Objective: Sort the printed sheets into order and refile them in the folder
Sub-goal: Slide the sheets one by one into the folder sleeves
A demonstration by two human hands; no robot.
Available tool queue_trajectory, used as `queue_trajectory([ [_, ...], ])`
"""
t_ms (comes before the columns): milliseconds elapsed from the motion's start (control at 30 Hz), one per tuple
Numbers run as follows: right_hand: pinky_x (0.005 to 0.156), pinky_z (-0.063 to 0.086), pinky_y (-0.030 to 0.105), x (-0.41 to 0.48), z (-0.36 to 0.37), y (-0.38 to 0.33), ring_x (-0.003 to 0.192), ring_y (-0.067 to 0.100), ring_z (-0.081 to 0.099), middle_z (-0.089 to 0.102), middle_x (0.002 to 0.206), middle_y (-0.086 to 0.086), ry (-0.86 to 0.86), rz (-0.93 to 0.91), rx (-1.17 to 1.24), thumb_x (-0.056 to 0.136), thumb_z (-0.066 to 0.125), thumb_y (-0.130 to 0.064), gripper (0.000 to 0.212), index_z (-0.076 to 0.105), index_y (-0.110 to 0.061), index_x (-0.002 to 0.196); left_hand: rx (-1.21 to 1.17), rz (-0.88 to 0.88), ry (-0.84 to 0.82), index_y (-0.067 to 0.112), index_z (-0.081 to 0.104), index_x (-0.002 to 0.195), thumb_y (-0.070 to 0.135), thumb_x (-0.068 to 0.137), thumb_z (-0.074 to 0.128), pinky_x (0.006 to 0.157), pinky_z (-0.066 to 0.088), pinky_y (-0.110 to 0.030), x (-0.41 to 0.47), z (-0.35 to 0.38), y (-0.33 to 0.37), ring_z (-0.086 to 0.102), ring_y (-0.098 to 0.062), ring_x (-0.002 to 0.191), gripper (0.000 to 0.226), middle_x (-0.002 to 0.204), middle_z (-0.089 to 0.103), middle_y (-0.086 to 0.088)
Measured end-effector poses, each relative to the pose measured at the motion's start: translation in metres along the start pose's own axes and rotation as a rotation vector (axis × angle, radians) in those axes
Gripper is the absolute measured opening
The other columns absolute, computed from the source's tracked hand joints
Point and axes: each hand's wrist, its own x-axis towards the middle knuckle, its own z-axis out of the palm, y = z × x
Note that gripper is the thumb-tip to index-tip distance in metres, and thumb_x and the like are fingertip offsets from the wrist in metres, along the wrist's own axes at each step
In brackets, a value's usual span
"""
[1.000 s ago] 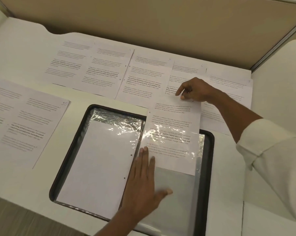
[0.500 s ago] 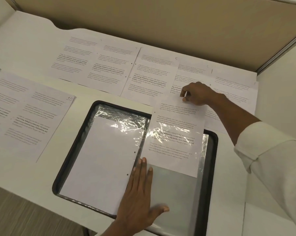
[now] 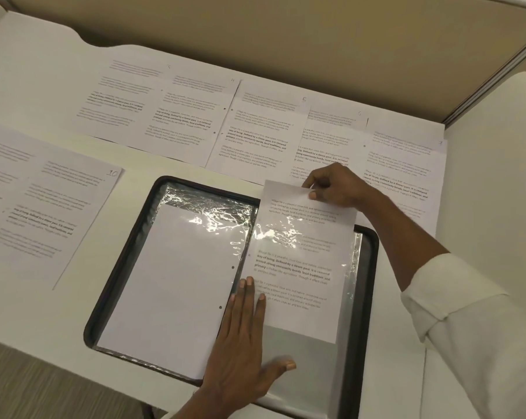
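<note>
An open black folder [image 3: 121, 264] with clear plastic sleeves lies on the white desk. Its left sleeve holds a sheet with the blank back up [image 3: 177, 282]. A printed sheet [image 3: 304, 267] sits partway inside the right sleeve, its top sticking out past the folder. My right hand [image 3: 334, 186] pinches that sheet's top edge. My left hand [image 3: 243, 343] lies flat with straight fingers on the right sleeve near the spine, pressing it down.
A row of numbered printed sheets [image 3: 255, 131] lies overlapped along the back of the desk. More sheets, one marked 10 [image 3: 59, 213], lie at the left. A beige partition wall [image 3: 285, 31] stands behind. The desk's front edge is close to the folder.
The printed sheet has slid a little deeper into the right sleeve, my right hand following it toward me. My left hand stays pressed on the sleeve.
</note>
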Motion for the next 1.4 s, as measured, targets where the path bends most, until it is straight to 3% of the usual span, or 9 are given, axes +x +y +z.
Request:
queue_trajectory([
  [233,0.071,0.049,0.024,-0.024,0.020,-0.006,0.074,0.005,0.066,0.076,0.081,-0.007,-0.079,-0.007,-0.043,0.090,0.081,-0.014,0.018,0.080,-0.029,0.101,-0.015,0.003,0.014,0.001,0.021,0.165,0.085,0.080,0.066,0.122,0.030,-0.066,-0.001,-0.001,0.002,0.007,-0.038,0.163,0.127,0.176,0.002,-0.019],
  [400,0.077,0.048,0.030,-0.030,0.034,-0.010,0.080,0.009,0.063,0.072,0.083,-0.007,-0.062,-0.021,-0.076,0.095,0.077,-0.031,0.001,0.076,-0.031,0.095,-0.033,-0.016,0.018,0.003,0.022,0.165,0.088,0.082,0.060,0.122,0.029,-0.066,0.000,0.000,0.002,0.007,-0.038,0.163,0.125,0.176,0.002,-0.017],
  [533,0.079,0.050,0.031,-0.034,0.044,-0.020,0.091,0.009,0.061,0.069,0.099,-0.007,-0.043,0.028,-0.098,0.073,0.092,-0.052,0.048,0.071,-0.027,0.109,-0.037,-0.018,0.024,0.003,0.023,0.165,0.088,0.082,0.061,0.121,0.031,-0.067,-0.001,0.000,0.003,0.008,-0.038,0.163,0.125,0.176,0.003,-0.017],
  [600,0.082,0.054,0.036,-0.036,0.052,-0.026,0.094,0.014,0.063,0.069,0.103,-0.008,-0.035,0.021,-0.146,0.064,0.098,-0.049,0.058,0.069,-0.029,0.110,-0.035,-0.018,0.025,0.003,0.021,0.165,0.088,0.082,0.061,0.121,0.032,-0.066,-0.002,-0.001,0.003,0.008,-0.037,0.163,0.125,0.176,0.002,-0.017],
  [733,0.083,0.054,0.037,-0.035,0.059,-0.034,0.094,0.017,0.063,0.069,0.099,-0.009,0.019,0.008,-0.183,0.065,0.099,-0.033,0.052,0.070,-0.027,0.108,-0.023,-0.016,0.024,0.003,0.020,0.166,0.088,0.082,0.060,0.123,0.031,-0.064,-0.006,-0.001,0.003,0.008,-0.036,0.163,0.125,0.176,0.003,-0.017],
  [1000,0.079,0.044,0.031,-0.033,0.057,-0.038,0.102,0.017,0.064,0.070,0.105,-0.005,-0.155,-0.006,-0.187,0.091,0.083,-0.028,0.026,0.072,-0.023,0.113,-0.005,-0.006,0.024,0.004,0.016,0.167,0.087,0.085,0.057,0.123,0.029,-0.064,-0.007,0.002,0.002,0.008,-0.036,0.163,0.123,0.176,0.002,-0.017],
  [1133,0.077,0.049,0.028,-0.033,0.058,-0.040,0.092,0.009,0.061,0.066,0.100,-0.008,-0.093,0.020,-0.085,0.074,0.095,-0.040,0.040,0.070,-0.028,0.103,0.000,-0.013,0.025,0.004,0.017,0.167,0.088,0.085,0.055,0.124,0.027,-0.063,-0.009,0.000,0.003,0.007,-0.036,0.163,0.123,0.176,0.001,-0.017],
  [1200,0.081,0.053,0.033,-0.033,0.060,-0.042,0.092,0.013,0.062,0.067,0.102,-0.005,-0.090,0.027,-0.091,0.067,0.099,-0.039,0.047,0.069,-0.028,0.102,0.009,-0.006,0.023,0.004,0.017,0.167,0.089,0.085,0.053,0.124,0.027,-0.063,-0.012,0.000,0.005,0.008,-0.036,0.163,0.123,0.176,0.002,-0.017],
  [1400,0.073,0.052,0.027,-0.031,0.062,-0.046,0.078,0.009,0.066,0.077,0.086,0.000,-0.132,0.044,0.027,0.071,0.097,-0.017,0.027,0.080,-0.024,0.090,0.038,0.017,0.022,0.003,0.017,0.166,0.090,0.086,0.051,0.124,0.024,-0.063,-0.020,0.001,0.007,0.007,-0.037,0.163,0.124,0.176,0.002,-0.019],
])
